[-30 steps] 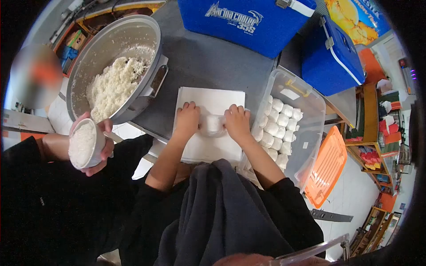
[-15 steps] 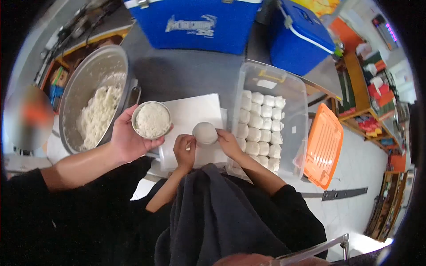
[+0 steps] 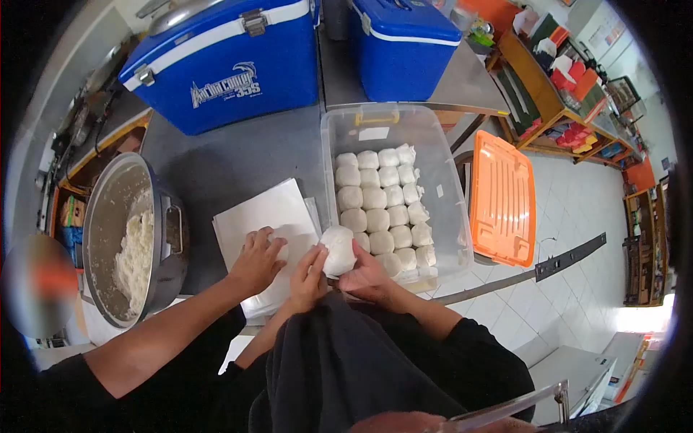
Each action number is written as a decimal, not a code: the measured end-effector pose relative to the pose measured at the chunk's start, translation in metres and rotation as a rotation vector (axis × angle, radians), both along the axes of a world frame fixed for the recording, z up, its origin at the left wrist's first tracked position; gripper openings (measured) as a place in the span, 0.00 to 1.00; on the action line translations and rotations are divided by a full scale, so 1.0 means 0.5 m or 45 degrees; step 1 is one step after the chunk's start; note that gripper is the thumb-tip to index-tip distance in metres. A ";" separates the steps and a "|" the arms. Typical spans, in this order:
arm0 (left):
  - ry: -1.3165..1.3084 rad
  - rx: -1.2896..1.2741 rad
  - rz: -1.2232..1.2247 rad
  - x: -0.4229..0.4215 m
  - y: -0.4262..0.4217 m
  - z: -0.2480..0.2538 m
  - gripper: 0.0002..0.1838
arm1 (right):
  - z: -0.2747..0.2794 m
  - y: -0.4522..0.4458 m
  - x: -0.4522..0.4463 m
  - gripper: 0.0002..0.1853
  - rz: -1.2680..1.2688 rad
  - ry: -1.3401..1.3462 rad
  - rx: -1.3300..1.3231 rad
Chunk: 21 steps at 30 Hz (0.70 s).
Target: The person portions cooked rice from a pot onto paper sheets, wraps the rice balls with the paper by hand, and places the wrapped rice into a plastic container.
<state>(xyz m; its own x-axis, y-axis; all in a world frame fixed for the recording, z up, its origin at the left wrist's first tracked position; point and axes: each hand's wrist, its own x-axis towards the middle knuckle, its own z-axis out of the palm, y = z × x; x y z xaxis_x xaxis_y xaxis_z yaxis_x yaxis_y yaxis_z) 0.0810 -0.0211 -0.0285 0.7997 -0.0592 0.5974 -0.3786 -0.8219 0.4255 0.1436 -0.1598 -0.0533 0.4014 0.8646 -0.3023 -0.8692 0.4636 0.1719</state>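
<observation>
My left hand and my right hand are closed around a rounded white paper-wrapped bundle, one from each side, at the near left corner of a clear plastic box. Inside the box, similar white wrapped bundles sit in rows. A co-worker's hand reaches in from the left over a stack of white paper sheets. Something pale and round shows partly beneath that hand; most of it is hidden.
A large metal pot of white rice stands at the left. Two blue coolers, a larger one and a smaller one, are at the back of the metal table. An orange lid lies right of the box.
My hands, holding the bundle, are now nearer the box's edge. The co-worker's hand, which held a bowl of rice upright, is now palm down over the paper. The view has shifted right.
</observation>
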 end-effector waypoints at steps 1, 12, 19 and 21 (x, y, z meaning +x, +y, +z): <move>0.047 0.026 -0.014 0.001 -0.004 -0.003 0.23 | -0.008 -0.010 0.013 0.25 -0.008 -0.059 0.073; 0.499 -0.277 0.396 -0.189 0.181 0.132 0.26 | -0.253 -0.067 0.443 0.37 -0.048 -2.124 -2.271; 0.394 -0.748 1.356 -0.439 0.442 0.345 0.21 | -0.497 -0.041 0.553 0.34 0.218 -1.601 -2.026; 0.791 0.301 1.179 -0.289 0.500 0.394 0.20 | -0.535 -0.027 0.554 0.33 0.131 -1.549 -2.003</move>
<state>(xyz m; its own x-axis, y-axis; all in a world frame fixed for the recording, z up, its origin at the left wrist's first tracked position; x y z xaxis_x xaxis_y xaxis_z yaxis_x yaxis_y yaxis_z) -0.0638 0.2291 0.1687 0.7484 0.6492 0.1354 0.6372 -0.7605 0.1246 0.4207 -0.1733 -0.3208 0.9216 0.1888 -0.3392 -0.2218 -0.4610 -0.8592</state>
